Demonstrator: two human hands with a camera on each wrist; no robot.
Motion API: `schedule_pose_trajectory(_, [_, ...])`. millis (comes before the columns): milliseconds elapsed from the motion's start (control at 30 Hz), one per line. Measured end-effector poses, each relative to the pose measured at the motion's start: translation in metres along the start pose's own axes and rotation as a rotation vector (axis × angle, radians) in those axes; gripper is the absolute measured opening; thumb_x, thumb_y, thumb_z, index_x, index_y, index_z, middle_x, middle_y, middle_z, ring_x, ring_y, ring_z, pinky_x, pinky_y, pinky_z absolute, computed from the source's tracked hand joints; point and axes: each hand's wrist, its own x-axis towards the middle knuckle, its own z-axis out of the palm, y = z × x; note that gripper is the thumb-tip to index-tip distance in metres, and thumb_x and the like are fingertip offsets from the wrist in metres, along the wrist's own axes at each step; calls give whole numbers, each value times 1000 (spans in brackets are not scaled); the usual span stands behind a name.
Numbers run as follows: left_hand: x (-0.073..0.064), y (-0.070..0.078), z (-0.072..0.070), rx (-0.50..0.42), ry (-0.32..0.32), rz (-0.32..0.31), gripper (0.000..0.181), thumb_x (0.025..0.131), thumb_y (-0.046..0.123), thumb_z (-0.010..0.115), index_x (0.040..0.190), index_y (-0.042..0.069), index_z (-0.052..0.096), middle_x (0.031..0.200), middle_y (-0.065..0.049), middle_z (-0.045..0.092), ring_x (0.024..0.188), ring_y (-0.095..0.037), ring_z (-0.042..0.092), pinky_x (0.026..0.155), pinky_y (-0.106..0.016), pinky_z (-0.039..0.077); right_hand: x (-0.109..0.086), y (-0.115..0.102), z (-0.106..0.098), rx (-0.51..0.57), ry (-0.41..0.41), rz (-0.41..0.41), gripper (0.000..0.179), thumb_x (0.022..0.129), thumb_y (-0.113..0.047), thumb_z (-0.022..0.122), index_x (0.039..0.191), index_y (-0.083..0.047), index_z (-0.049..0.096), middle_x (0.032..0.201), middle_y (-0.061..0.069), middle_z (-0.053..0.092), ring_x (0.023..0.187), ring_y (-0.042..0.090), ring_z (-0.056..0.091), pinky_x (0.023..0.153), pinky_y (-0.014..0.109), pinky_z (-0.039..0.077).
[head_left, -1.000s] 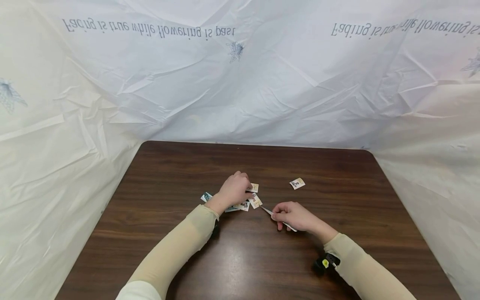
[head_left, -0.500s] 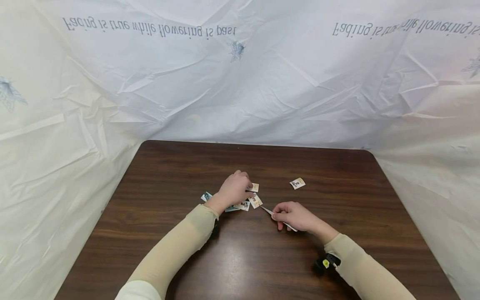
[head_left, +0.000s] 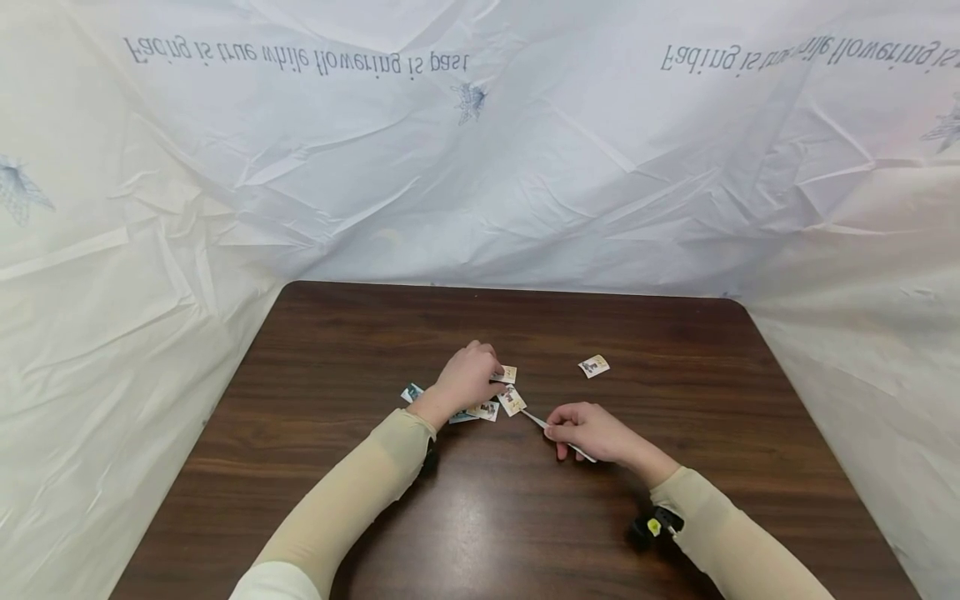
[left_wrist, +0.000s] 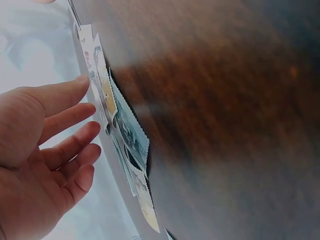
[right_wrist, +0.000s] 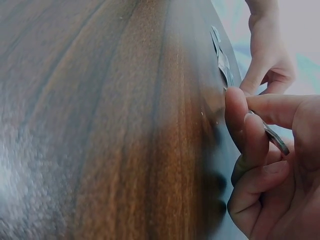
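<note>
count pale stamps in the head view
4: a stamp at the tweezers tip, one above, one lower left, one alone at right; the left hand may hide more.

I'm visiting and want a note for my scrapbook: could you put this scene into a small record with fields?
Surface: dark wood-grain table
Left hand: over a cluster of stamps, fingers loosely bent; touching or not is unclear
Right hand: pinches tweezers
Tweezer tips: at the corner of the cluster's rightmost stamp
Set apart: lone stamp, beyond the right hand
Backdrop: white printed sheet
</note>
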Motion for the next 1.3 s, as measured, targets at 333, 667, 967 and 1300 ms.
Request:
schedule_pose_trajectory(333, [-1,-1,1,-14,11,-1,25,89,33,76,105,14,79,104,0,65,98,-20,55,81,-35,48,0,3,0,-8,9,-11,17,98,-25,63,96,-9,68,65,5,67,52,17,58,49,33,50])
schedule_pose_trajectory(667, [0,-1,1,-25,15,10,25,89,32,76,107,15,79,104,0,66,100,-21,56,84,-36,49,0,3,0,-13,19,-5,17,98,-26,63,96,-10,68,65,4,66,52,17,57,49,33,50])
schedule_pose_trajectory(967, [2,1,4,-86,10,110,14,88,27,79,101,23,81,105,3,66,102,-18,56,84,-34,49,0,2,0,-10,13,-1,18,99,-25,62,95,-9,68,65,4,66,52,16,56,49,33,49])
schedule_pose_trajectory(1300, [3,4,5,-39,-18,149,8,86,27,81,93,25,83,92,10,67,92,-15,56,80,-31,48,0,1,0,-7,14,3,16,98,-23,63,96,-9,68,66,5,67,53,16,58,49,32,50])
